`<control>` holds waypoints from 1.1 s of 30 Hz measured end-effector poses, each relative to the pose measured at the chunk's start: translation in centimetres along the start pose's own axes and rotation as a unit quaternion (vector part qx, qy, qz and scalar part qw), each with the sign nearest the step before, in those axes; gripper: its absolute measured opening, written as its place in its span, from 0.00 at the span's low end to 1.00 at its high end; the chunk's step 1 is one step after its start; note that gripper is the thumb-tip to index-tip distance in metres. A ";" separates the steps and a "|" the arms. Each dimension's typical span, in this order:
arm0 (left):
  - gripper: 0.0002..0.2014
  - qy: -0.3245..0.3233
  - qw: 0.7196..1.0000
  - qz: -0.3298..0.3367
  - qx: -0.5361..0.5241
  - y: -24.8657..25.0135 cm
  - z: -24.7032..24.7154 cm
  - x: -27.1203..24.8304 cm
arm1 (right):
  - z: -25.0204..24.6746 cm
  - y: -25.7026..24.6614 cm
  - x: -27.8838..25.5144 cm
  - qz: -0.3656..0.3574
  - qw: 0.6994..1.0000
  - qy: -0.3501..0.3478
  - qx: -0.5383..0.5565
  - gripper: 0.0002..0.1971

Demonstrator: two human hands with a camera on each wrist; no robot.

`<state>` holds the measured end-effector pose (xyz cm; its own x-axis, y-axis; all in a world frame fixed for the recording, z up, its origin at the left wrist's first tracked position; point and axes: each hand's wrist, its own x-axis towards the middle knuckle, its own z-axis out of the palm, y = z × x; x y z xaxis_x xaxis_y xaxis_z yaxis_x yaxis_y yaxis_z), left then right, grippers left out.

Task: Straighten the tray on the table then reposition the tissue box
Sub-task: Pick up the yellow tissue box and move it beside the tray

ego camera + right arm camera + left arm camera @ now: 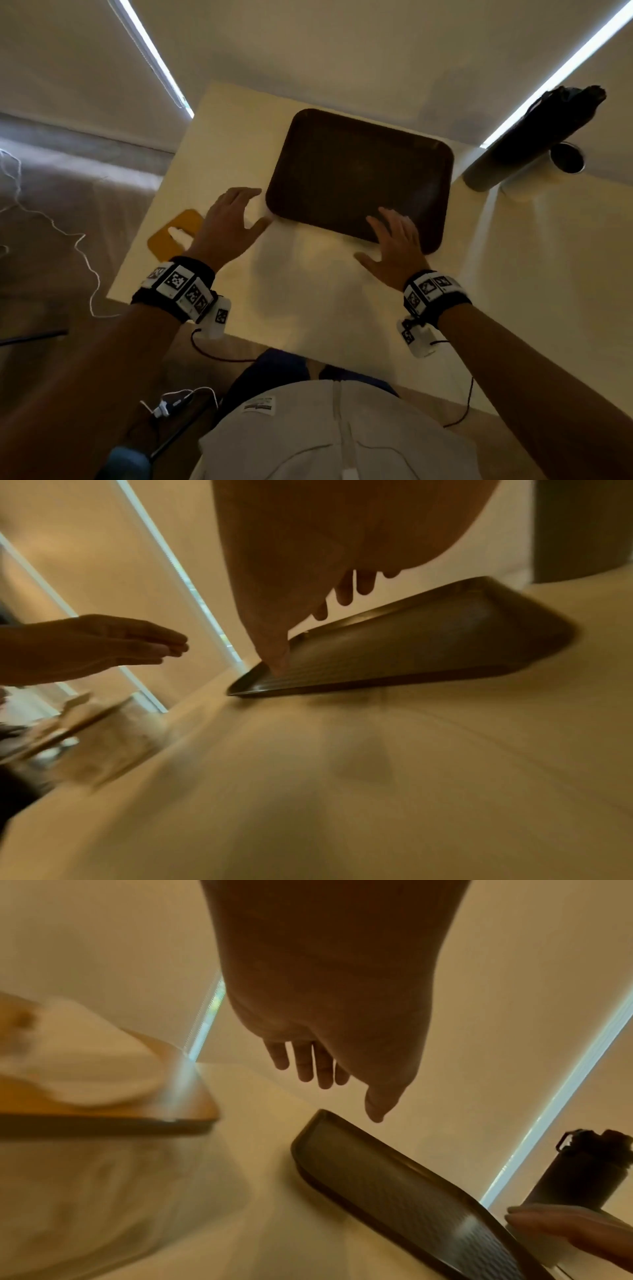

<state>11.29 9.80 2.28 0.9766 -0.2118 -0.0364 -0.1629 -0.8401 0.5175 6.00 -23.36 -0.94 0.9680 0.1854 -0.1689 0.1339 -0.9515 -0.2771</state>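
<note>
A dark brown tray (359, 178) lies skewed on the white table (308, 291). My right hand (376, 240) is spread flat with straight fingers over the tray's near rim (411, 647); I cannot tell whether it touches. My left hand (246, 212) is open just left of the tray's near-left corner (318, 1123) and apart from it, holding nothing. The tissue box (174, 234), with a yellow-brown top and white tissue sticking out (103, 1069), stands at the table's left edge, behind the left hand.
A dark bottle (534, 137) stands at the table's far right, close to the tray's right side (582, 1172). Window blinds rise behind the table. Cables hang from my wrist bands and trail on the floor to the left.
</note>
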 end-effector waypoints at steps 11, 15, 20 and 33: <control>0.40 0.043 0.996 -0.074 -0.018 -7.9 -4.2 -11.0 | 1.5 -14.3 3.2 -0.156 0.979 -0.112 0.074 0.39; 0.54 -0.018 0.998 -0.048 -0.033 -12.0 -5.8 -11.1 | 2.9 -18.6 5.2 -0.140 0.971 -0.169 0.095 0.44; 0.67 -0.149 0.986 -0.045 -0.062 -16.5 -6.9 -8.8 | 4.6 -23.4 7.1 -0.071 0.966 -0.201 0.144 0.54; 0.59 -0.209 0.968 0.086 -0.112 -21.5 -6.4 -4.3 | 6.7 -27.5 8.2 0.048 0.954 -0.172 0.241 0.53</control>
<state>11.51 31.99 -3.22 0.7887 -0.5611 -0.2511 -0.2382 -0.6555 0.7167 8.88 5.96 -1.04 0.8326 0.2519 -0.4933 -0.1451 -0.7604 -0.6330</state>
